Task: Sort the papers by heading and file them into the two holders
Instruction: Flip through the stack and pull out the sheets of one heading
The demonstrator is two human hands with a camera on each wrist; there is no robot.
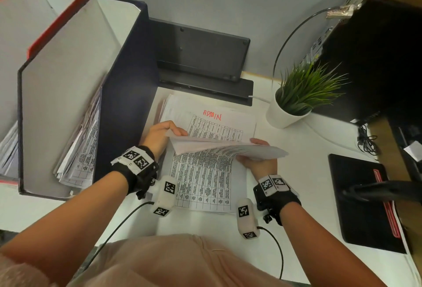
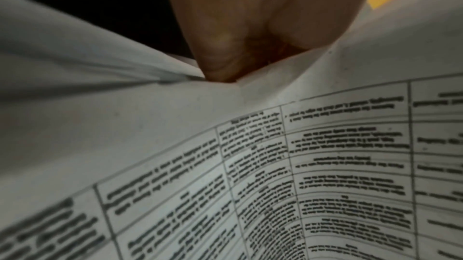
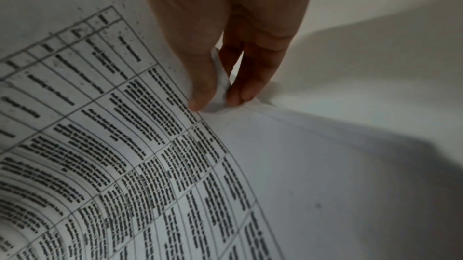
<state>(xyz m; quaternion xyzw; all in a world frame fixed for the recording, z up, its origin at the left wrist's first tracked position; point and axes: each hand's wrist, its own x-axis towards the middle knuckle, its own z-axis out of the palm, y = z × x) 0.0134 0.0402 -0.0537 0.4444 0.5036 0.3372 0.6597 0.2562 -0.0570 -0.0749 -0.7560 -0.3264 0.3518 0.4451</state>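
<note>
On the white desk lies a stack of printed table sheets [image 1: 205, 179]; the sheet showing at its far end has the red heading ADMIN [image 1: 212, 115]. Above it a sheaf of sheets [image 1: 228, 148] is lifted and bent. My left hand [image 1: 169, 131] pinches the sheaf's left edge, my right hand [image 1: 255, 147] its right edge. In the left wrist view my fingers [image 2: 220, 62] grip the paper [image 2: 275, 165]. The right wrist view shows my fingertips [image 3: 200, 98] pinching a paper edge [image 3: 218, 90]. A navy holder [image 1: 123, 104] at left contains papers [image 1: 80, 149]. Further left, a red holder [image 1: 57, 19] also holds papers.
A potted plant [image 1: 301, 97] stands right of the stack. A black stand [image 1: 201, 54] sits behind it against the grey partition. A black pad [image 1: 356, 195] with a red-edged notebook lies at right, beside a dark computer tower [image 1: 376, 58] and cables.
</note>
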